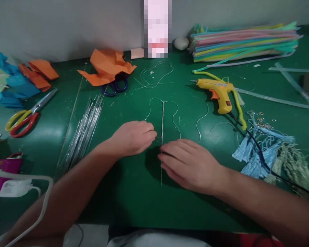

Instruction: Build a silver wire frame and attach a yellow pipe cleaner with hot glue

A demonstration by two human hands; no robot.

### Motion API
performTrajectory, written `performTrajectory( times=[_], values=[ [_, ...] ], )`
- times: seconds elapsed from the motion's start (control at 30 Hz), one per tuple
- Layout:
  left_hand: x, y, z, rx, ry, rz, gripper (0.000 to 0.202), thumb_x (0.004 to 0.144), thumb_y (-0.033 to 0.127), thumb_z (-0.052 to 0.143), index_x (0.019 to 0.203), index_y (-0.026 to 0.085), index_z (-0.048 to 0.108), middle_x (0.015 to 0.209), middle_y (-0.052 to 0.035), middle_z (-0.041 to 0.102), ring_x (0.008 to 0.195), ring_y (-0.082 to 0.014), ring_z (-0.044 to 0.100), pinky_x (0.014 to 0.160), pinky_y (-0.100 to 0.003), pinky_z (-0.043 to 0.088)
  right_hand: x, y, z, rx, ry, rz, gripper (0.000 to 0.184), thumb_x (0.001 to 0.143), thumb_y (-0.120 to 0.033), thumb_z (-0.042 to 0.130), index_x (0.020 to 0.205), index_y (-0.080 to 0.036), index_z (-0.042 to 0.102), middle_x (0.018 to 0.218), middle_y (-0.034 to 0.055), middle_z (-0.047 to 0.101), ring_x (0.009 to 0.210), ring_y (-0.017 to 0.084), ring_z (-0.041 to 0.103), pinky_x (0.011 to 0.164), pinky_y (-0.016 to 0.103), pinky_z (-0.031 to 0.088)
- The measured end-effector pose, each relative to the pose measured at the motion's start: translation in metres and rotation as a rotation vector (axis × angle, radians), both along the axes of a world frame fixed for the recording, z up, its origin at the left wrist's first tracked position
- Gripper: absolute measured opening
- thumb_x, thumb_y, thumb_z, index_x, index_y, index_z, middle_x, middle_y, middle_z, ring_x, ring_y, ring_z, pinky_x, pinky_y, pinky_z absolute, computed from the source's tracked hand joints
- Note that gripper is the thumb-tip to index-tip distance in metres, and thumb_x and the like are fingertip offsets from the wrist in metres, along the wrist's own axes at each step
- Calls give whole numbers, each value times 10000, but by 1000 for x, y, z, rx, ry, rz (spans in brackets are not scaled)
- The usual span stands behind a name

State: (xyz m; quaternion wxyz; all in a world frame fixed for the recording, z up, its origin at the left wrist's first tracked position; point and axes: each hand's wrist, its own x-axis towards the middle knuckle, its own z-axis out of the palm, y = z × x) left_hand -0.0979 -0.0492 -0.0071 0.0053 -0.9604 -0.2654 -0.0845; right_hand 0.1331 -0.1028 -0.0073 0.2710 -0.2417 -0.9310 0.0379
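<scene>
A thin silver wire frame [162, 113] lies on the green table [134, 192], with a curved loop on top and a straight stem running toward me. My left hand [134, 137] rests palm down left of the stem, fingers curled together at the wire. On the other side, my right hand [187, 164] lies across the lower stem, its fingers pressed together at the wire crossing. What either hand pinches is hidden.
A bundle of straight silver wires [83, 132] lies to the left. Red-and-yellow scissors [25, 118], blue scissors [115, 87], orange paper [106, 67], a yellow glue gun [218, 94] with black cord, blue tassels [260, 154] and stacked coloured strips [244, 43] surround the work area.
</scene>
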Motion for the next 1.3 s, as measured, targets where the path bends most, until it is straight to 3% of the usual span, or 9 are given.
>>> performTrajectory(
  times=[0.1,0.2,0.43,0.7,0.97,1.3],
  values=[
    [1,-1,0,-7,22,-1,262,996,225,434,913,163,675,841,-64,676,768,-167,611,657,-284,456,4,4,3,22,-48,-229,194,964,-211,535,938,-146,716,934,69,727,757,175,623,658,331,435],
    [2,-1,0,-20,28,-3,255,990,212,437,910,162,674,837,-64,675,772,-169,613,659,-285,453,8,10,2,15,-139,-308,186,949,-214,552,917,-145,722,926,72,716,709,175,612,617,335,405],
    [3,-1,0,4,6,-5,252,991,215,450,927,154,687,882,-73,699,770,-174,616,650,-297,457,16,23,-4,-47,-226,-222,195,946,-245,543,926,-160,718,921,66,689,665,154,561,596,308,375],
    [5,-2,-3,-6,-122,-6,235,970,195,500,1092,119,685,1041,-98,725,867,-212,648,720,-350,519,19,29,-9,-68,-258,-107,172,941,-193,536,930,-165,705,917,61,675,701,152,553,624,306,365],
    [10,0,-6,-36,-153,-77,272,979,191,473,1122,104,687,1159,-128,723,1075,-243,661,887,-387,565,19,30,-12,-44,-265,-103,180,932,-173,500,872,-159,669,886,70,660,714,160,558,641,311,370],
    [10,0,-7,-58,-163,-67,273,975,195,481,1123,107,694,1158,-136,725,1092,-246,667,916,-406,578,16,29,-5,-72,-216,-181,213,926,-166,466,798,-169,637,781,36,630,625,133,506,583,291,336]
  ],
)
